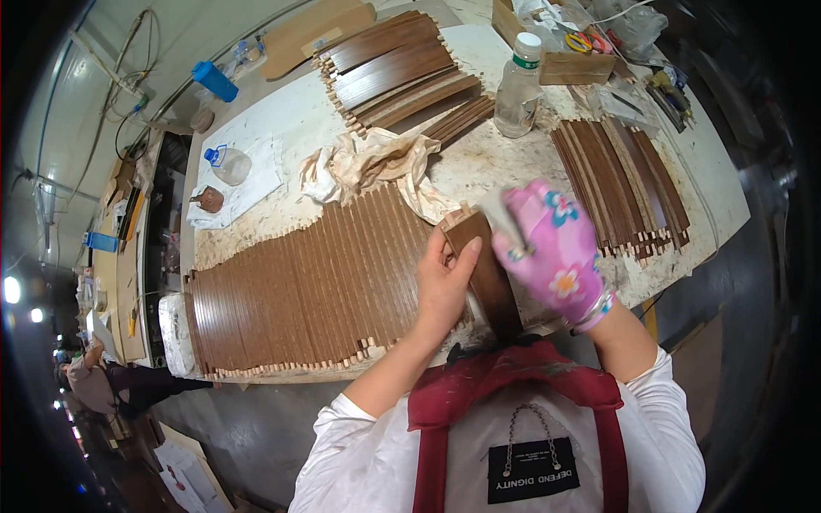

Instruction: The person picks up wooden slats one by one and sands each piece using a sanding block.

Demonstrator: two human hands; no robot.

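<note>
One brown wooden slat [493, 286] is in hand; three more groups of slats, too many to count singly, lie on the counter [479, 171]: a long row [299, 286] along the near edge, a stack [393, 73] by the far edge, and a pile [616, 184] toward the right edge. There are also one rumpled cream cloth [368, 167] behind the row, one clear bottle with a white cap [516, 94], one small bottle with a blue top [229, 165] toward the left edge, and one cardboard box [577, 68] at the far right corner.

The held slat is at the near edge, right of the row. The bare left hand [445, 286] has a closed grip on its upper part, thumb on the face, fingers round the left side. The right hand [556, 248], in a pink flowered glove, is just right of the slat's upper end, its grip curled round a pale, blurred piece [499, 215] of unclear kind.

The slat is tilted, dark brown and faintly glossy, with paler wood at its upper end.
</note>
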